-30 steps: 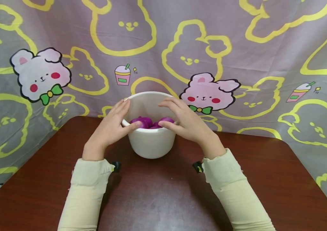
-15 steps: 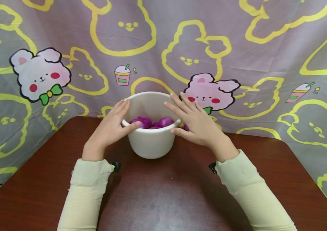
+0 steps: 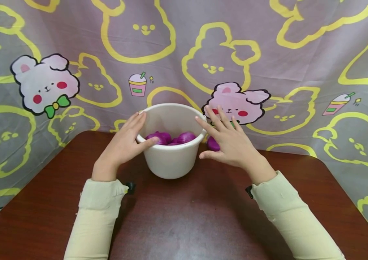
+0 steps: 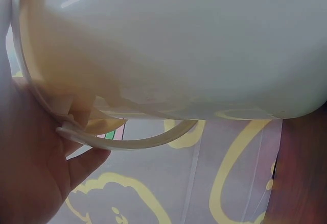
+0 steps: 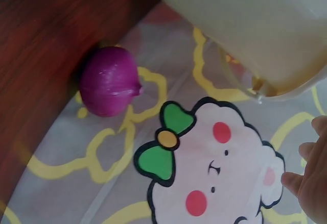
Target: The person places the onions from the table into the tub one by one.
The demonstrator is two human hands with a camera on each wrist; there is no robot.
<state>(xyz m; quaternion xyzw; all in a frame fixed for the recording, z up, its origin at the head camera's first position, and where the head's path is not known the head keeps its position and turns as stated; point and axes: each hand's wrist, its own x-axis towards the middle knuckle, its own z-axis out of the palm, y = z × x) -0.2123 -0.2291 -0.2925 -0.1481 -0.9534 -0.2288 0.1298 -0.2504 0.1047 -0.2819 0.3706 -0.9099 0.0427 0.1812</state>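
A white bucket (image 3: 170,162) stands upright on the table, with several purple onions (image 3: 186,137) inside. My left hand (image 3: 118,144) holds its left rim, the thumb reaching over the near edge. The left wrist view shows the bucket's handle (image 4: 143,143) hanging beside those fingers. My right hand (image 3: 232,144) is spread to the right of the bucket, holding nothing. Beyond that palm, partly covered by it in the head view, another purple onion (image 3: 213,144) lies at the table's back edge. In the right wrist view this onion (image 5: 109,81) is in full sight.
A dark reddish-brown table (image 3: 177,224) extends under both arms. Directly behind the bucket hangs a grey-pink curtain (image 3: 170,43) printed with yellow outlines and rabbit faces, close along the table's back edge.
My right hand has left the bucket's right rim and moved right, its fingers spreading. The onion behind it has come partly into view. My left hand and the bucket stay put.
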